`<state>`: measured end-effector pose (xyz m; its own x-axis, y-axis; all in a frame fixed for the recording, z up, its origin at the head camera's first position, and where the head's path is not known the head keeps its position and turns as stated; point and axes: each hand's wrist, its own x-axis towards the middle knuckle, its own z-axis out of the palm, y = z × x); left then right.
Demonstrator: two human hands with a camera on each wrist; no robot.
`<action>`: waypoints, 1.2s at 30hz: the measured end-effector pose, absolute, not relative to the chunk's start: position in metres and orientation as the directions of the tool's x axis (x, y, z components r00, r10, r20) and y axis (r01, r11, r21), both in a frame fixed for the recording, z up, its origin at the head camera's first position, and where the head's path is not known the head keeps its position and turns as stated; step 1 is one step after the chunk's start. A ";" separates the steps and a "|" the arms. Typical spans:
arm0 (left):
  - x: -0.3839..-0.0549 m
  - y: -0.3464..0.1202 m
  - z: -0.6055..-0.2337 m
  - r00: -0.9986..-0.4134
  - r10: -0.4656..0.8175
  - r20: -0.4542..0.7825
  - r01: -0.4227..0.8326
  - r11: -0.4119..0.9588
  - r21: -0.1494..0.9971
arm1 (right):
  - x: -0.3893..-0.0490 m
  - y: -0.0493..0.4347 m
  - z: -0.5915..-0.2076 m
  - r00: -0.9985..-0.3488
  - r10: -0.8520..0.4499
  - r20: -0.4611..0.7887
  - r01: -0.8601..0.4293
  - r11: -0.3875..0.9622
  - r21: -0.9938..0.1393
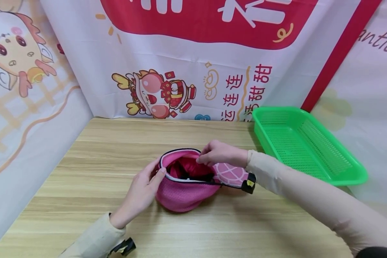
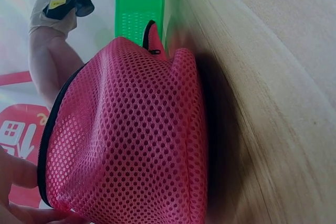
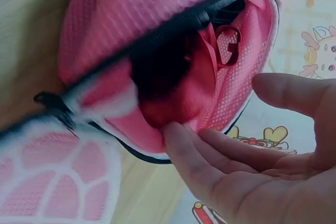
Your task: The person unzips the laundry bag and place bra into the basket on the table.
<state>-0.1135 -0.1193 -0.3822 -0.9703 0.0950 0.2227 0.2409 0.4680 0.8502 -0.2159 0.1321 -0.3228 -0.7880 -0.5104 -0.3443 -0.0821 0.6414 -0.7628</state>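
Note:
A pink mesh zip bag (image 1: pixel 187 197) sits on the wooden table with its mouth unzipped. Its lid (image 1: pixel 230 173), patterned with white lines, hangs out to the right. My left hand (image 1: pixel 143 186) grips the left rim, thumb at the edge and fingers behind the wall. At the back right of the mouth is my right hand (image 1: pixel 217 154). In the right wrist view its fingers (image 3: pixel 194 156) reach into the opening and touch the pink lining, while the thumb stands apart. Red fabric (image 3: pixel 191 98) and a thin red strap loop (image 3: pixel 229 45) show inside; the deeper part is dark.
A green perforated plastic basket (image 1: pixel 309 150) stands at the table's right back corner, beside the right forearm. Printed cloths (image 1: pixel 193 57) hang behind the wooden table (image 1: pixel 93 168) and along both sides.

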 end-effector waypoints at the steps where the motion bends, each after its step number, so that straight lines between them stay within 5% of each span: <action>1: -0.113 -0.119 -0.382 -0.970 0.096 0.222 0.241 0.472 0.848 | -0.217 0.131 -0.323 -0.784 -0.508 -0.355 -0.065 0.637 -0.768; 12: -0.114 -0.116 -0.381 -0.969 0.095 0.228 0.244 0.494 0.834 | -0.215 0.117 -0.329 -0.773 -0.501 -0.389 -0.135 0.730 -0.670; 36: -0.113 -0.118 -0.385 -0.973 0.089 0.215 0.230 0.521 0.822 | -0.218 0.118 -0.360 -0.845 -0.420 -0.332 -0.014 0.637 -0.771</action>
